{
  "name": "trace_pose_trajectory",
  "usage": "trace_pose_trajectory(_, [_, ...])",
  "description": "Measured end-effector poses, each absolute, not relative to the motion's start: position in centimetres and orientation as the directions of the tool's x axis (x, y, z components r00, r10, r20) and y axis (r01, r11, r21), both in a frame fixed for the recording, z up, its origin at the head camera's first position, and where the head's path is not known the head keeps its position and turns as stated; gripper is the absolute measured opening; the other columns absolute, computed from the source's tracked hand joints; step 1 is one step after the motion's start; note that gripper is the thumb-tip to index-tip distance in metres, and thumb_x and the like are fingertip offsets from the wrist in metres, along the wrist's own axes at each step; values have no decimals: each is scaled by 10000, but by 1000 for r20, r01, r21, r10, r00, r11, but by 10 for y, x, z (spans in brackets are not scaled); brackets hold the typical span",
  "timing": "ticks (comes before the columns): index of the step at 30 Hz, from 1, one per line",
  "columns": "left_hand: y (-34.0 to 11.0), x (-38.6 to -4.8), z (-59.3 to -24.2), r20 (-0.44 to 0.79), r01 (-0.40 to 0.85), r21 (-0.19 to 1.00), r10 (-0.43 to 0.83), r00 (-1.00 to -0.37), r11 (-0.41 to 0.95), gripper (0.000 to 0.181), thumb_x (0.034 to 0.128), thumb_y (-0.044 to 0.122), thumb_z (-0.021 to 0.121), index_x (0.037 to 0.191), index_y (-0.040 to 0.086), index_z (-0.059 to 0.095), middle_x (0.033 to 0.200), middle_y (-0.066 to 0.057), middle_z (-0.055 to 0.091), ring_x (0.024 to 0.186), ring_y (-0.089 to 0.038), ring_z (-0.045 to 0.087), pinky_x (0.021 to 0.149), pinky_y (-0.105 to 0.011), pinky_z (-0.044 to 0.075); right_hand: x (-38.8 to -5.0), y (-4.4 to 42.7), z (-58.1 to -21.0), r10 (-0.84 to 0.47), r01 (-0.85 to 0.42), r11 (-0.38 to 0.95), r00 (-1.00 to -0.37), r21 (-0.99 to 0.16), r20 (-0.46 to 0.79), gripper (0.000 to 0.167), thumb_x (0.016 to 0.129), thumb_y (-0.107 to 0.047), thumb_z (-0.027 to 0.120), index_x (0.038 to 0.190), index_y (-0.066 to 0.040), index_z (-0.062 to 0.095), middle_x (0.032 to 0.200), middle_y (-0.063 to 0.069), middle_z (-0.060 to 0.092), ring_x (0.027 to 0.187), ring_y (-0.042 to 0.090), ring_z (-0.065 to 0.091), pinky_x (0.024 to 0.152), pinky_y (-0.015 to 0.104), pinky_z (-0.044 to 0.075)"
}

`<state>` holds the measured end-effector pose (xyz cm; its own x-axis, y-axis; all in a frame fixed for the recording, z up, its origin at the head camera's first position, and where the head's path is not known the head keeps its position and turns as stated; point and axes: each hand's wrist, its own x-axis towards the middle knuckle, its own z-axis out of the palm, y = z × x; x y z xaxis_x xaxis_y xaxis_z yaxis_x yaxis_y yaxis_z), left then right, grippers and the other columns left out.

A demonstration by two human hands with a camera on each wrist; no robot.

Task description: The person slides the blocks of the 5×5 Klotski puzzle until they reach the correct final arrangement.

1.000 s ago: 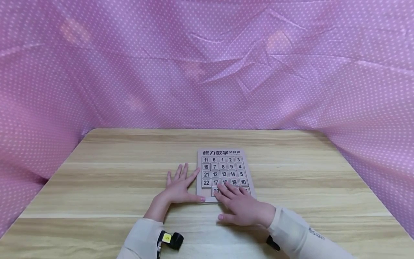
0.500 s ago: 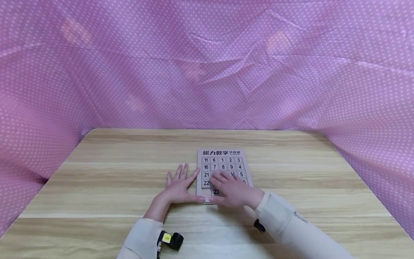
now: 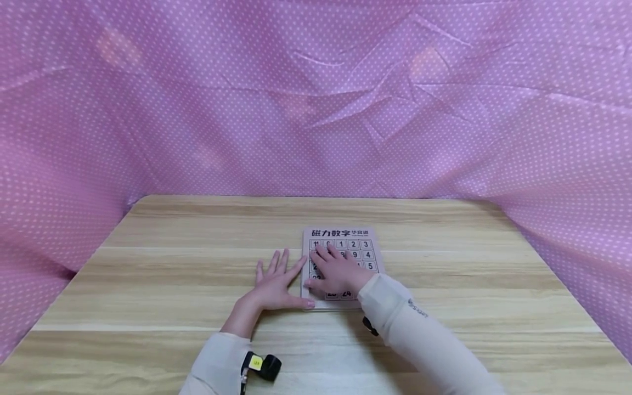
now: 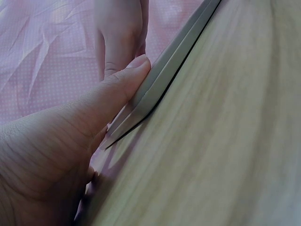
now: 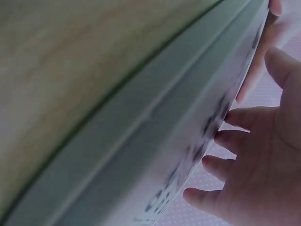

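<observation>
A wooden number slide puzzle (image 3: pixel 336 305) lies flat on the table, with rows of square tiles (image 3: pixel 355 254) bearing black numbers. My left hand (image 3: pixel 274 288) rests at its left edge, fingers spread and straight. The left thumb (image 4: pixel 124 77) lies on the board's front left corner in the left wrist view. My right hand (image 3: pixel 338 271) is over the left and middle tiles, palm down. Its fingertips touch the tile face near the upper left, as the right wrist view shows with the fingers (image 5: pixel 218 167) loosely extended. Several tiles beneath the hand are hidden; 23 and 24 show below it.
The wood-grain table (image 3: pixel 469 263) spreads out around the puzzle. A pink polka-dot cloth (image 3: pixel 316 109) hangs behind and along both sides. A black wrist camera (image 3: pixel 269 367) sits by the left sleeve.
My right hand has moved up and left across the board, from the bottom row to the upper left tiles. The left hand has stayed in place at the board's edge.
</observation>
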<state>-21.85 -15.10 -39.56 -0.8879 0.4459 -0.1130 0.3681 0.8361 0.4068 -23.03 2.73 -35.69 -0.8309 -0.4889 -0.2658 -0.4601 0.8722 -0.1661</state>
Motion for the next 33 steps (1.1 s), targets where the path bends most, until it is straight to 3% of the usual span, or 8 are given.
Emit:
trace_pose_trajectory(22, [-151, -219, -398, -117, 361, 403, 438, -891, 841, 1026, 543, 768, 512, 1380, 309, 135, 1410, -152, -36, 1265, -307, -89, 927, -555, -118, -211, 32, -357, -530, -516, 848, -817, -121, -227, 669, 845, -547, 367, 1370, -150, 246, 1416, 58, 162, 1266, 307, 105, 954, 565, 82])
trace_pose_trajectory(33, [-150, -218, -396, -115, 357, 416, 437, -892, 837, 1025, 545, 757, 527, 1381, 296, 151, 1409, -159, -32, 1265, -311, -86, 926, -557, -116, -206, 34, -357, -544, -530, 839, -808, -125, -225, 645, 852, -521, 383, 1365, -147, 266, 1413, 60, 178, 1259, 316, 139, 948, 561, 140])
